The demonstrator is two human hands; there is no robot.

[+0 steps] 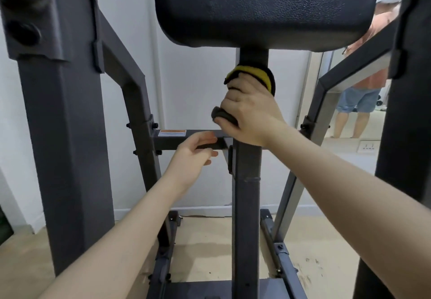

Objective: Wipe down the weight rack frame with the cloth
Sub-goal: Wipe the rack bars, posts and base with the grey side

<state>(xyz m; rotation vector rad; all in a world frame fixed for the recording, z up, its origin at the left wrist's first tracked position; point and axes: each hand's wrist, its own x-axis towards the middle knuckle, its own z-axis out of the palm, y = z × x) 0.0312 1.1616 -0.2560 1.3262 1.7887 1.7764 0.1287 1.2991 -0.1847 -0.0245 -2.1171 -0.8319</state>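
Note:
The dark grey weight rack frame fills the view, and its central upright post (246, 205) rises to a black padded rest (265, 4). My right hand (249, 114) grips a yellow and dark grey cloth (256, 77), wrapped around the post just under the pad. A dark fold of the cloth sticks out below my fingers. My left hand (194, 156) is loosely curled with its fingers apart. It hovers at the horizontal crossbar (193, 139), which meets the post on its left, and holds nothing.
Thick grey uprights stand at left (63, 158) and right (405, 135), with slanted braces between them. Base rails (279, 247) lie on the beige floor. A white wall is behind. A mirror (356, 88) at right reflects a person.

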